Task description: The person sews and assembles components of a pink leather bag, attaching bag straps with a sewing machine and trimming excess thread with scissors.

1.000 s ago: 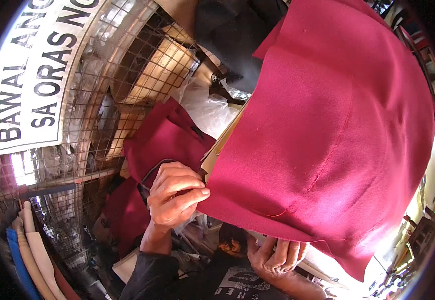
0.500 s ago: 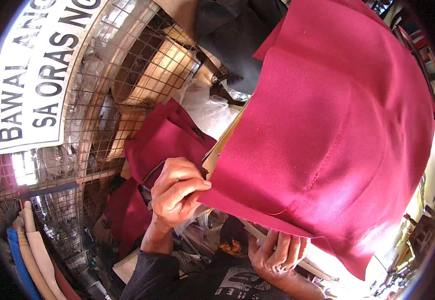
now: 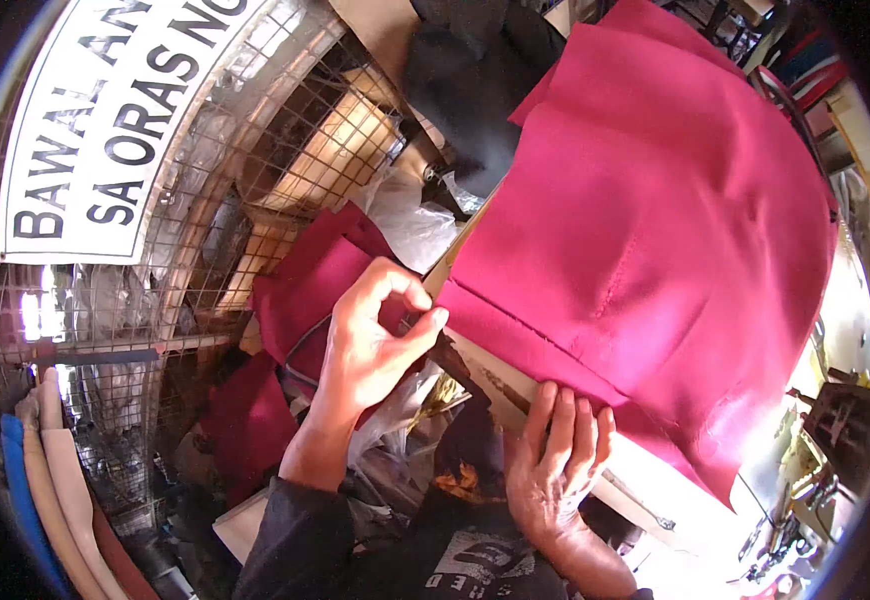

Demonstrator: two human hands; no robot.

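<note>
A large maroon cloth (image 3: 635,220) lies over a work surface (image 3: 495,375), with a line of stitching near its middle. Along the near side a strip of the cloth is folded back, its raw edge showing. My left hand (image 3: 360,350) is just off the near left corner of the cloth, thumb and forefinger brought close in a pinch. I cannot make out whether a thread or anything else is between them. My right hand (image 3: 560,455) rests with fingers stretched out on the folded edge, palm toward the near side of the surface.
More maroon cloth (image 3: 320,275) is heaped at the left beside clear plastic (image 3: 405,215). A wire mesh (image 3: 225,150) with a white lettered sign (image 3: 105,140) stands left. Black material (image 3: 475,80) lies at the back. Rolls (image 3: 60,480) stand at lower left.
My left hand has let go of the cloth's corner and moved slightly up and right. The near edge now lies folded back, and my right hand has moved up, fingers flattened onto it.
</note>
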